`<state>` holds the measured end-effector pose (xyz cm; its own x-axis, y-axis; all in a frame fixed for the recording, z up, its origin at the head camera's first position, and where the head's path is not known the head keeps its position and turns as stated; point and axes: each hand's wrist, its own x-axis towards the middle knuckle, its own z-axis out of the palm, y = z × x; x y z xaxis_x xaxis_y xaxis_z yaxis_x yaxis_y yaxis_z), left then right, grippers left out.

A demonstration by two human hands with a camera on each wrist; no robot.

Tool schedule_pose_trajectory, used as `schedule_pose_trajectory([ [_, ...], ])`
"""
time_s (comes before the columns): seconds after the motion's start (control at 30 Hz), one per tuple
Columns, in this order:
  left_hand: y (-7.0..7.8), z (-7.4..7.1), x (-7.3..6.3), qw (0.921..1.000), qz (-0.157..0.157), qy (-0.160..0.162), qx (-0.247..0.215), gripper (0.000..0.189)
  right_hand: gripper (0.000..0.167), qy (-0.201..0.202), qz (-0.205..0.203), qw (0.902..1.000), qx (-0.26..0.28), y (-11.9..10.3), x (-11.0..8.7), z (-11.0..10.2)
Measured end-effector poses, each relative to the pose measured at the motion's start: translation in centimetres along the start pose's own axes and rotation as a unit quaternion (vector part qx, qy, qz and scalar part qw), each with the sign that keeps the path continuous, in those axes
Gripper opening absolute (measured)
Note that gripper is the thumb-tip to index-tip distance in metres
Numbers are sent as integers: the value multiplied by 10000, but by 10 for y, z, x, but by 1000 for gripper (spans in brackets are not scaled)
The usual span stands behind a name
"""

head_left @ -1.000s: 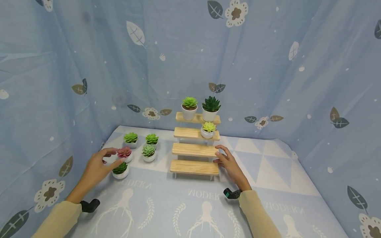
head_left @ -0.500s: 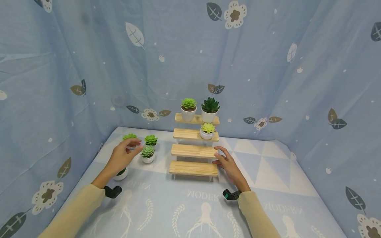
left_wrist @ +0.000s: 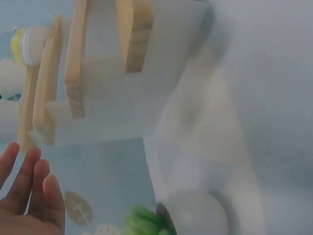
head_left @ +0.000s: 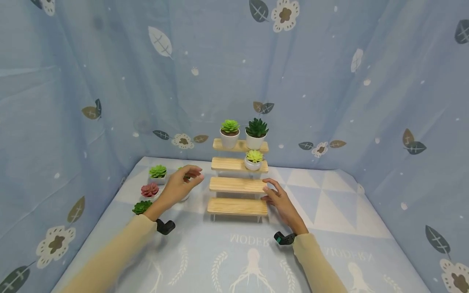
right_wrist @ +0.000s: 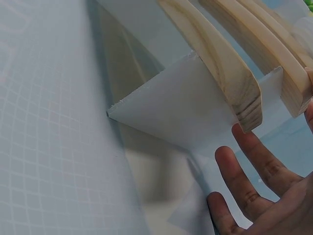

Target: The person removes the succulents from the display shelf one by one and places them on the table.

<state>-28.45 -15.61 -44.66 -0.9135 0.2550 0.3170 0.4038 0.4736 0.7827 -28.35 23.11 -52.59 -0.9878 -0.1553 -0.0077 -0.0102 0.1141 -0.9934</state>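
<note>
Wooden stand at 12 o'clock on the surface, empty left hand off its 9 o'clock side, thumb and fingers apart! Right hand touches its 3 o'clock end, lower fingers spread, any pinch unclear. It looks stiff, light, skid-prone: best held by the plank ends.
</note>
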Motion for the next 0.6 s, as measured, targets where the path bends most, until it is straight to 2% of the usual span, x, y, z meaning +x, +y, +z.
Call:
schedule_pose_trajectory([
  [0.3,4,29,22,9984,542,129,-118,44,53,53,44,10000,-51,0,0,0],
  [0.6,17,41,35,9953,931,157,-196,40,51,83,26,10000,-44,0,-1,1],
])
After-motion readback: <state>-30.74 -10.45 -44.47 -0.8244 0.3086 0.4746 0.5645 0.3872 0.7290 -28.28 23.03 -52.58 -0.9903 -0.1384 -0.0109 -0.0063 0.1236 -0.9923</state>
